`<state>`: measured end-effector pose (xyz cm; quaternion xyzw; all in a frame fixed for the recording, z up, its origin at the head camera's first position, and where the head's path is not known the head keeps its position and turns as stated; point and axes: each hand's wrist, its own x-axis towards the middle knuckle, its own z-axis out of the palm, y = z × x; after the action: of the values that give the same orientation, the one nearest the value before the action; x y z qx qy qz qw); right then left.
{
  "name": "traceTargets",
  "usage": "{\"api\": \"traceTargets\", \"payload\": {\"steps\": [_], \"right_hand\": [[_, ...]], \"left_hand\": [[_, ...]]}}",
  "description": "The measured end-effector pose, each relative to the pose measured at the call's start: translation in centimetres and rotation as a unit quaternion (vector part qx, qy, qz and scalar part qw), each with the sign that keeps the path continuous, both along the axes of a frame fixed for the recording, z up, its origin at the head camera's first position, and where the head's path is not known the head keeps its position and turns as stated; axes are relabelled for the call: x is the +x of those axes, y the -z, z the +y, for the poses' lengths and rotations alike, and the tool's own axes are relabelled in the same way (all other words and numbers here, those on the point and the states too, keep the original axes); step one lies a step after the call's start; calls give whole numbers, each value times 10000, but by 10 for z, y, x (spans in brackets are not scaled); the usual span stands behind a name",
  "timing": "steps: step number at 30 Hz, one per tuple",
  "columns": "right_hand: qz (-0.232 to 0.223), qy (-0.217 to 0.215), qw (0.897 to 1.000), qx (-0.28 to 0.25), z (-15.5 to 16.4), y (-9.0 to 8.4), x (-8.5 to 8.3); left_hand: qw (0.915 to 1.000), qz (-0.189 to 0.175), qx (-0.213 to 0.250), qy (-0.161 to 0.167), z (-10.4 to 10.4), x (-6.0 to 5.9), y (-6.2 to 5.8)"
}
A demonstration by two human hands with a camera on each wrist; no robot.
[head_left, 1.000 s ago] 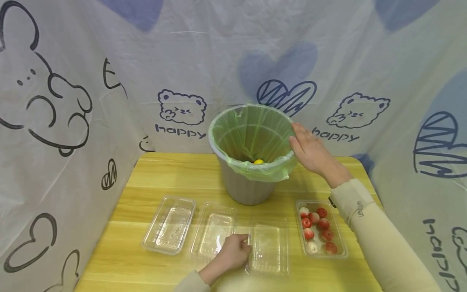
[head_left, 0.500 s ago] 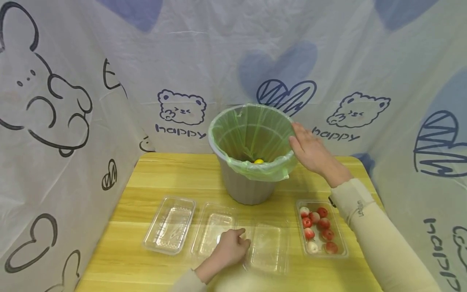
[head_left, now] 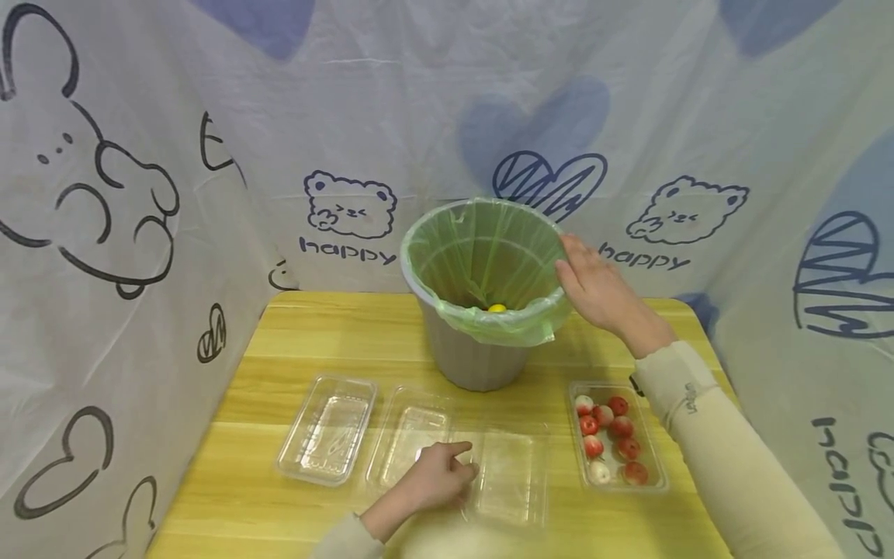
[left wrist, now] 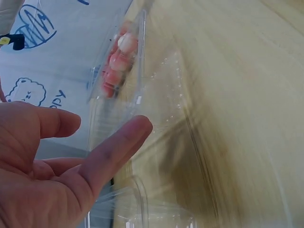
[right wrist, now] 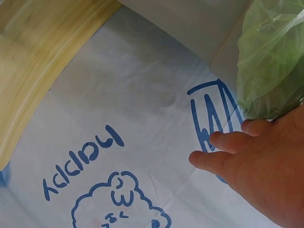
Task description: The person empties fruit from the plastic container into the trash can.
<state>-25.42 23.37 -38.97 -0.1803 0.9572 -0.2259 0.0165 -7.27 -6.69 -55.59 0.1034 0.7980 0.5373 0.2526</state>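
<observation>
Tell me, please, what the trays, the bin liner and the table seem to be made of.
Trays: thin clear plastic, glossy; the wood shows through. Bin liner: thin translucent green plastic film, wrinkled over the rim. Table: light wood or wood-look laminate, with visible grain lines.

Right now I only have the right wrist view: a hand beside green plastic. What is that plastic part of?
Observer: It lines a grey bin on the table; the right hand is at its rim.
Reviewer: Anything inside?
Observer: One small yellow thing at the bottom.
Reviewer: And the other hand?
Observer: The left hand, fingers straight, touches an empty clear tray; a tray of red fruit lies right of it.
</observation>
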Motion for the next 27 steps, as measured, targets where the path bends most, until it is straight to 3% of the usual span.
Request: {"api": "traceTargets", "payload": {"steps": [5,9,13,17,20,23,27], "right_hand": [[-8,-11,10000,26,0,0,0],[-5,-14,10000,39,0,0,-1],[-14,-1,10000,31,-1,0,0],[0,6,10000,-9,0,0,0],[-19,5,10000,-19,0,1,0],[-38,-8,10000,-23,-1,1,0],[-61,1,10000,-19,-1,1,0]], "left_hand": [[9999,97,-59,130,0,0,1],[9988,357,-306,132,-9,-13,-12],[9929,936,-489,-539,-30,-43,-43],[9737,1662,-725,-1381,-53,-75,-87],[9596,2031,-800,-1778,-68,-92,-114],[9508,2216,-871,-1982,-78,-106,-130],[9435,2375,-944,-2109,-84,-119,-141]]}}
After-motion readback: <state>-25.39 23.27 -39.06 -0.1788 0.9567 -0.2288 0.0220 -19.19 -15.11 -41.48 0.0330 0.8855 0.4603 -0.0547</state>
